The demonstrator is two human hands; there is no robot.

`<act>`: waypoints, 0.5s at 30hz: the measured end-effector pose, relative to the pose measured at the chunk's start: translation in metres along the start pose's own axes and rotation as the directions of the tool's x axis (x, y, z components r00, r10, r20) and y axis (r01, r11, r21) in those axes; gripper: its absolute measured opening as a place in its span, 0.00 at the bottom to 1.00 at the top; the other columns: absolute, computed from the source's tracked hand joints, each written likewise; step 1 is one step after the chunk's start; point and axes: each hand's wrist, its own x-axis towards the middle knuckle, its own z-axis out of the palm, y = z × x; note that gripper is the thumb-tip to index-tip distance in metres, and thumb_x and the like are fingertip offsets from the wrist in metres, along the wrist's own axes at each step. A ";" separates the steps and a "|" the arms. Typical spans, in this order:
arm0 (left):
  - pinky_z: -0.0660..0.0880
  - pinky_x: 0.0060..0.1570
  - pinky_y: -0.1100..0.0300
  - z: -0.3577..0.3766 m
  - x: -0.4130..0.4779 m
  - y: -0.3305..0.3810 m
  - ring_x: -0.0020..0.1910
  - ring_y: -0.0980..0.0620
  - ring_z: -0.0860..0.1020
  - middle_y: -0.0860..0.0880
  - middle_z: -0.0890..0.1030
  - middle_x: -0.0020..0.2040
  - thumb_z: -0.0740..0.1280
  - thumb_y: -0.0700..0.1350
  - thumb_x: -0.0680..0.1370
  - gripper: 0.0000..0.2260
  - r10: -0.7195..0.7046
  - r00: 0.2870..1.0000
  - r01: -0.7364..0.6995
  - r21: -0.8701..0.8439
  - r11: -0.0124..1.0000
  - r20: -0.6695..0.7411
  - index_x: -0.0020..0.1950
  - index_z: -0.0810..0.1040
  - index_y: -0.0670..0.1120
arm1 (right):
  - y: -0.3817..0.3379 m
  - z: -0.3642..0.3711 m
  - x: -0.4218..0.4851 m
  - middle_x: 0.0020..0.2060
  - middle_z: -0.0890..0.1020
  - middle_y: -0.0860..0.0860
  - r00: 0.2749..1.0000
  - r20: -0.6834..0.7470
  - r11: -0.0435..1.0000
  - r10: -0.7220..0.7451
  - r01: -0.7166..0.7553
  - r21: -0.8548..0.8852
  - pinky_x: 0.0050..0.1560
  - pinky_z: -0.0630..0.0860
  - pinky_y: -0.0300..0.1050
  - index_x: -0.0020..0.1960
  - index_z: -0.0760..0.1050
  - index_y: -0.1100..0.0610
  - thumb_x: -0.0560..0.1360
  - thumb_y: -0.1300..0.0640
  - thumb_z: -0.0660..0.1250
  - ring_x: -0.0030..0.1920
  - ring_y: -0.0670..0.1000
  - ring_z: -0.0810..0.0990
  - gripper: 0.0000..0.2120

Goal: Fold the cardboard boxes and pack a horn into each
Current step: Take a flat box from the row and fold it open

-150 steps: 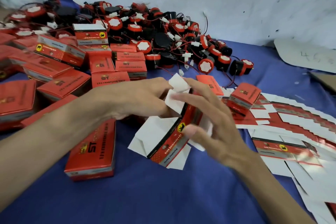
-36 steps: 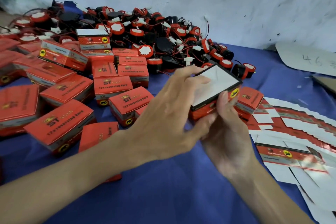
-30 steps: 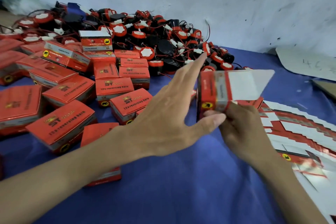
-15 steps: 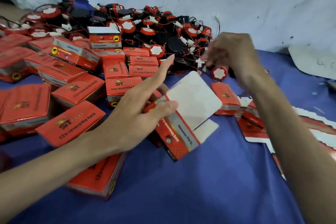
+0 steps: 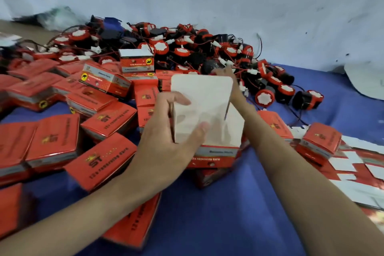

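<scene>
Blue cloth (image 5: 207, 224), horn pile (image 5: 187, 52) beyond; left grip (image 5: 166, 135) round open box (image 5: 216, 158), its flap (image 5: 203, 93) before right grip (image 5: 224, 72), state unclear.

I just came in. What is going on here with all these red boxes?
A person is packing horns into small red boxes. The left hand grips an open box, its white flap standing up. The right hand is behind that flap, by the horn pile; whether it holds a horn is hidden. At the left lie closed boxes, at the right flat blanks.
</scene>
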 end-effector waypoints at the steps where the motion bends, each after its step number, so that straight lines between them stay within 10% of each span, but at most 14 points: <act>1: 0.79 0.41 0.60 0.000 0.001 -0.001 0.49 0.61 0.78 0.63 0.75 0.50 0.67 0.57 0.70 0.14 -0.002 1.000 0.002 0.017 1.000 -0.020 0.51 0.66 0.61 | 0.004 -0.009 -0.005 0.45 0.74 0.61 0.992 -0.116 0.986 0.053 -0.033 0.164 0.47 0.64 0.46 0.43 0.74 0.61 0.76 0.52 0.61 0.47 0.55 0.71 0.12; 5: 0.77 0.48 0.53 0.002 0.005 -0.005 0.47 0.60 0.76 0.60 0.75 0.48 0.65 0.52 0.70 0.13 -0.069 0.997 0.071 0.100 0.992 -0.021 0.52 0.67 0.59 | 0.006 -0.059 -0.048 0.46 0.79 0.45 0.955 -0.125 0.593 0.269 -0.062 0.802 0.46 0.78 0.43 0.57 0.73 0.54 0.70 0.55 0.75 0.45 0.47 0.81 0.18; 8: 0.77 0.47 0.55 0.003 0.005 -0.003 0.48 0.63 0.76 0.64 0.74 0.50 0.65 0.45 0.72 0.13 -0.076 0.997 0.075 0.057 0.996 0.024 0.52 0.67 0.61 | 0.000 -0.093 -0.090 0.42 0.81 0.43 0.975 -0.138 0.340 0.172 0.073 0.938 0.28 0.75 0.40 0.58 0.67 0.50 0.75 0.56 0.69 0.36 0.49 0.84 0.16; 11: 0.75 0.39 0.67 0.003 0.004 -0.006 0.47 0.70 0.73 0.72 0.72 0.47 0.63 0.42 0.72 0.15 -0.022 0.997 0.019 0.052 0.998 0.071 0.51 0.66 0.61 | -0.011 -0.117 -0.127 0.47 0.80 0.45 0.960 -0.275 0.359 0.057 0.237 0.903 0.30 0.73 0.39 0.61 0.67 0.49 0.73 0.53 0.69 0.33 0.50 0.80 0.20; 15: 0.69 0.48 0.76 0.007 0.004 -0.006 0.51 0.72 0.72 0.67 0.73 0.53 0.62 0.41 0.78 0.15 0.055 0.989 -0.055 0.000 0.998 0.138 0.54 0.65 0.62 | -0.037 -0.103 -0.152 0.58 0.77 0.50 0.909 -0.308 0.758 -0.280 0.406 0.511 0.48 0.76 0.45 0.69 0.67 0.55 0.71 0.48 0.70 0.53 0.50 0.79 0.30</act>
